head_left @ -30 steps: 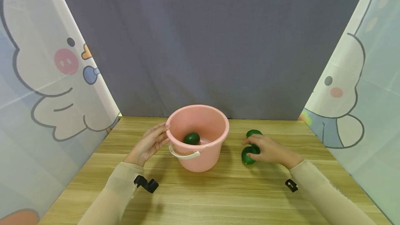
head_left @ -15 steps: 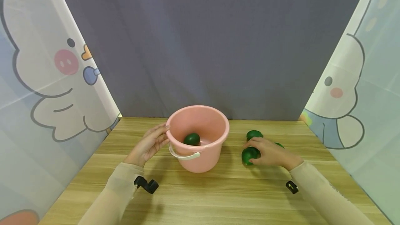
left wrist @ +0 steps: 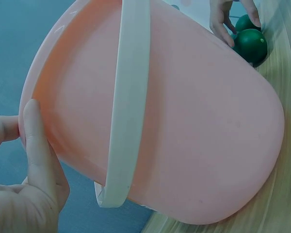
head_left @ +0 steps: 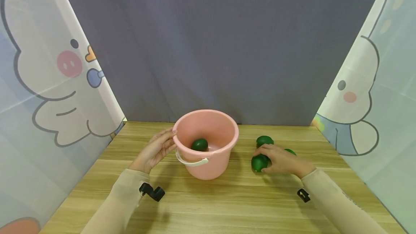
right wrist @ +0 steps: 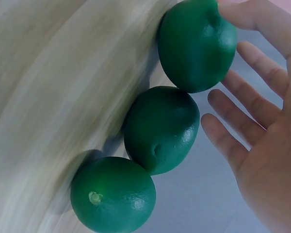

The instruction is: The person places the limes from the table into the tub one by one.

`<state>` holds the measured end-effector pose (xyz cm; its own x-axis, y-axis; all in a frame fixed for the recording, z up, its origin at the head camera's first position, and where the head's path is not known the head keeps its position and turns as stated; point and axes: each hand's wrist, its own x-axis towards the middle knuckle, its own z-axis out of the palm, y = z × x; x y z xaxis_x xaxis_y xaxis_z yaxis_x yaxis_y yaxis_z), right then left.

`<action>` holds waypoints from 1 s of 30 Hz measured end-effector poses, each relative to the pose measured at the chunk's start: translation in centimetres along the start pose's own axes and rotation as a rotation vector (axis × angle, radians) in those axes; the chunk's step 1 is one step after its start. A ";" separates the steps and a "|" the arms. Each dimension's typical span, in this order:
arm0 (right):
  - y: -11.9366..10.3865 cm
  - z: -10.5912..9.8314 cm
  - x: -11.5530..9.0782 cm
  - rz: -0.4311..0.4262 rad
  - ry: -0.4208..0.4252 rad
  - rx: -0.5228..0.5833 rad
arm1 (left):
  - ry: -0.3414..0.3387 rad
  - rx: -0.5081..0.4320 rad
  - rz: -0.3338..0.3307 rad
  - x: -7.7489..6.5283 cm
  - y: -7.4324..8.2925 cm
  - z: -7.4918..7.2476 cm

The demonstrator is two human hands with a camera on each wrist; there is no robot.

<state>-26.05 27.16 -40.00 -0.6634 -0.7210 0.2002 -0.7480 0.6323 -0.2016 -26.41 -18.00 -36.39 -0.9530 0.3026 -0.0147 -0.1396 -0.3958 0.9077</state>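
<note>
A pink bucket (head_left: 211,167) stands upright on the table, its white handle (head_left: 191,163) hanging down at the front left. My left hand (head_left: 156,152) pinches the bucket's left rim. One dark green lime (head_left: 199,144) lies inside. To the right of the bucket, my right hand (head_left: 281,160) holds the nearest lime (head_left: 259,163) between thumb and fingers; this lime (right wrist: 196,46) is still low at the tabletop. Two more limes lie close by, a back lime (head_left: 264,140) and a right-hand lime (head_left: 290,151) partly hidden behind the hand. In the right wrist view all three sit in a row.
The wooden table (head_left: 208,205) ends at a grey cloth backdrop (head_left: 208,46). Printed cartoon curtains (head_left: 357,82) stand at both sides. Each sleeve carries a black wrist mount, such as the left mount (head_left: 152,191).
My right hand has shifted slightly toward me and settled around the nearest lime, uncovering the back lime and part of the right-hand one. The left hand and bucket have stayed put.
</note>
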 end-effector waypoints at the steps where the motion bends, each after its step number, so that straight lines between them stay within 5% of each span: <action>1: 0.0 0.1 0.0 -0.002 -0.005 0.002 | -0.001 0.000 0.002 0.0 0.0 0.0; 30: 0.3 1.5 0.1 0.030 -0.034 -0.081 | 0.007 -0.002 0.001 0.1 -0.1 0.0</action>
<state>-26.29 26.83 -41.46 -0.6852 -0.7100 0.1625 -0.7281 0.6734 -0.1280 -26.47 -17.95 -36.46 -0.9550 0.2961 -0.0169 -0.1393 -0.3976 0.9069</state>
